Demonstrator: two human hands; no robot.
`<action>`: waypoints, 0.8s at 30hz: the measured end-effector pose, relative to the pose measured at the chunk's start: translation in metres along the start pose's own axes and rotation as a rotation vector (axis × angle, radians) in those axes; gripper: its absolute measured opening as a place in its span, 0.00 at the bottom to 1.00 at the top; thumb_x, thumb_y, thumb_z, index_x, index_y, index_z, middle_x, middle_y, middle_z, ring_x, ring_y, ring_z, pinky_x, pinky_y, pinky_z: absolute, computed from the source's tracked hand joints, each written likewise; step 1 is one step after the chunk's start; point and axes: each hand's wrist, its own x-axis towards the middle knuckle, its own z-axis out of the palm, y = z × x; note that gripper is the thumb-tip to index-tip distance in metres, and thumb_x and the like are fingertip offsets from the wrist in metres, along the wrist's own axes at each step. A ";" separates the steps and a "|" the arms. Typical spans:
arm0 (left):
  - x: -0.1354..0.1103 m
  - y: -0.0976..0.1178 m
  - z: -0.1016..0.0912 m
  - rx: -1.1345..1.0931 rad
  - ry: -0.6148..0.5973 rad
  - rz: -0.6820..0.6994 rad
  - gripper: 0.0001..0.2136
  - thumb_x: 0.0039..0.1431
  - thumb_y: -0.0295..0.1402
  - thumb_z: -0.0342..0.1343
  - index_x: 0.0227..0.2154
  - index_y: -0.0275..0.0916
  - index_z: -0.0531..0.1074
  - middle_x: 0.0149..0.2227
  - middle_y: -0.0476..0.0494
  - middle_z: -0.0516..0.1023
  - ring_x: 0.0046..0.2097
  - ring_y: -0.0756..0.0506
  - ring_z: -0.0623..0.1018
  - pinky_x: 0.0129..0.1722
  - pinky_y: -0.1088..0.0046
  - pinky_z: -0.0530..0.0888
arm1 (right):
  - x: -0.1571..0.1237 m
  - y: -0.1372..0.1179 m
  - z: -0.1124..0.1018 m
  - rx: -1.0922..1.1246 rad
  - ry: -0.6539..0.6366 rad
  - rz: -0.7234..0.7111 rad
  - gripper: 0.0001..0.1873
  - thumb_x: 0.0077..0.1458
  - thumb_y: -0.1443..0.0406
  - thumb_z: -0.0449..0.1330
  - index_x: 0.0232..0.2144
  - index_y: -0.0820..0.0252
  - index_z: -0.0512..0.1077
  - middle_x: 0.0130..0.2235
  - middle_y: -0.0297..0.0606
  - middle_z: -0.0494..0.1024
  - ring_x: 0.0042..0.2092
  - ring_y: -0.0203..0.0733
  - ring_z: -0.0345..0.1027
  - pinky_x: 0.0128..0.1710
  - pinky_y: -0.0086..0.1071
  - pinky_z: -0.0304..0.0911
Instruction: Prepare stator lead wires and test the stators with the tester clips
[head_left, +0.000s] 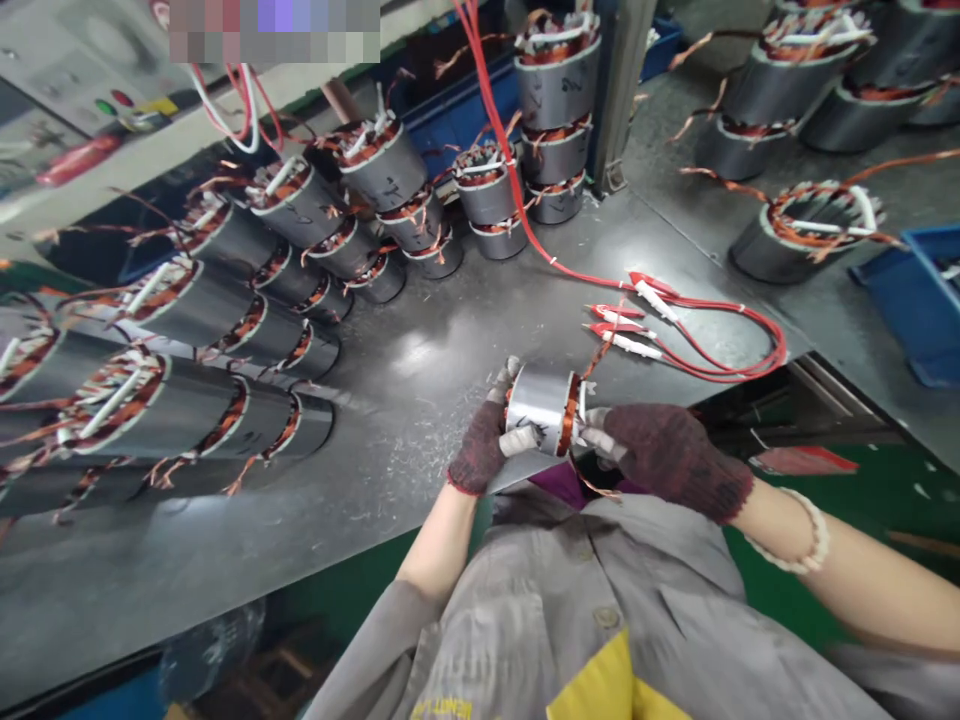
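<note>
A motor stator (pixel 541 405) with a shiny grey steel body and copper windings lies on its side between my hands, near the front edge of the metal bench. Around its left end and side, my gloved left hand (pixel 491 430) is closed, with the thumb on the steel. My gloved right hand (pixel 660 450) has its fingertips at the winding end on the right, by a white strip. Copper leads stick out above and below that end. Just beyond it lie red test leads with clips (pixel 626 330).
Stacked stators (pixel 202 400) fill the left side and back of the metal bench (pixel 405 400). More stand at the upper right, with a single stator (pixel 806 230) near a blue bin (pixel 915 300). A test instrument (pixel 90 60) sits at the upper left.
</note>
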 end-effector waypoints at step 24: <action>-0.009 -0.001 0.013 0.012 -0.065 -0.010 0.40 0.57 0.50 0.71 0.70 0.43 0.68 0.53 0.37 0.86 0.55 0.28 0.83 0.62 0.48 0.76 | 0.021 0.004 -0.003 -0.107 0.078 -0.034 0.14 0.67 0.64 0.55 0.32 0.55 0.78 0.28 0.43 0.82 0.29 0.49 0.77 0.27 0.38 0.69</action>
